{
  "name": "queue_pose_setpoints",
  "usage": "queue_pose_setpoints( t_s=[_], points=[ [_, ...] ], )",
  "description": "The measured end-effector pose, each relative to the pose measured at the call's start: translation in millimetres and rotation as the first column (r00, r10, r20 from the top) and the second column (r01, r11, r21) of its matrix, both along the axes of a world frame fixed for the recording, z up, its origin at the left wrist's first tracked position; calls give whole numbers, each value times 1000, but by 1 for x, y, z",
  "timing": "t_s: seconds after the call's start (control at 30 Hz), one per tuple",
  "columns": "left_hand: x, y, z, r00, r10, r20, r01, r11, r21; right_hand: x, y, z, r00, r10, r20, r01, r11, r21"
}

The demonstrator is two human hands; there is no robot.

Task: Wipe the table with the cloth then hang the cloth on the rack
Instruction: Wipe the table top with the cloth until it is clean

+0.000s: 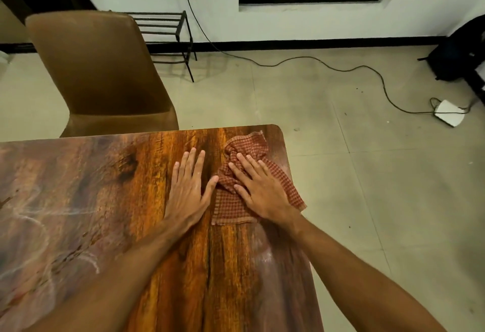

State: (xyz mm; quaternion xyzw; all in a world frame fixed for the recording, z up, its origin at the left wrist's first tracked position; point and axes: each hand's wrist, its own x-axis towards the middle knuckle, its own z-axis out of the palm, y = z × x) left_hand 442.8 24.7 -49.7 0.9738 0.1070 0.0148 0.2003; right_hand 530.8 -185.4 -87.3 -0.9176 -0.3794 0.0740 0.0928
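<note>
A red checked cloth (284, 184) lies crumpled near the far right corner of the wooden table (110, 200), one corner hanging over the right edge. My right hand (258, 191) presses flat on the cloth with fingers spread. Just left of it, my left hand (187, 187) rests flat on the bare wood, its thumb touching the cloth's edge. A black metal rack (168, 33) stands against the far wall, behind the chair. Whitish smears show on the left part of the table top.
A brown chair (99, 69) stands at the table's far side. A black cable (328, 65) trails across the tiled floor to a white device (448, 115). A dark bag (462, 50) sits at the far right by the wall.
</note>
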Motion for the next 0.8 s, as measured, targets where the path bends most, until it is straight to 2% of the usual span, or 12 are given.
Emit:
queue_pose_setpoints(
  t_s=[0.13, 0.17, 0.2, 0.27, 0.33, 0.37, 0.47, 0.53, 0.6, 0.67, 0.73, 0.8],
  points=[
    [-16, 4, 1, 1000, 19, -5, -19, 1000, -8, 10, 9, 10, 937, -347, -39, 346, 938, -19],
    [-22, 4, 2, 1000, 25, -11, -25, 1000, -13, -7, 18, 10, 940, -339, -30, 339, 941, -13],
    [-29, 2, 4, 999, 29, -21, -29, 999, -18, -31, 24, 10, 968, -250, -25, 250, 968, -9],
    [-43, -5, 8, 999, 39, -27, -39, 999, -14, -83, 20, 2, 999, 52, 15, -52, 999, 0],
    [-56, -12, 10, 998, 48, -31, -48, 999, -10, -88, 1, -1, 977, 213, 26, -213, 977, -3],
    [-61, -15, 10, 998, 52, -33, -52, 999, -12, -76, -6, 1, 983, 182, 19, -182, 983, -7],
    [-82, -27, 8, 997, 69, -29, -69, 998, 7, -42, -23, 13, 990, -142, -11, 141, 989, -51],
    [-95, -38, 10, 996, 74, -43, -75, 997, -3, -58, -29, 16, 976, -215, -19, 214, 975, -58],
    [-107, -50, 12, 995, 79, -58, -80, 997, -23, -104, -36, 14, 984, -174, -39, 173, 984, -34],
    [-116, -64, 13, 996, 76, -49, -77, 997, -23, -146, -59, 8, 998, -35, -44, 35, 999, 2],
    [-124, -74, 11, 996, 73, -41, -74, 997, -22, -147, -78, 6, 997, 74, -36, -74, 997, 9],
    [-132, -78, 10, 996, 74, -50, -75, 997, -19, -121, -81, 11, 999, -36, -31, 37, 999, 3]
  ],
)
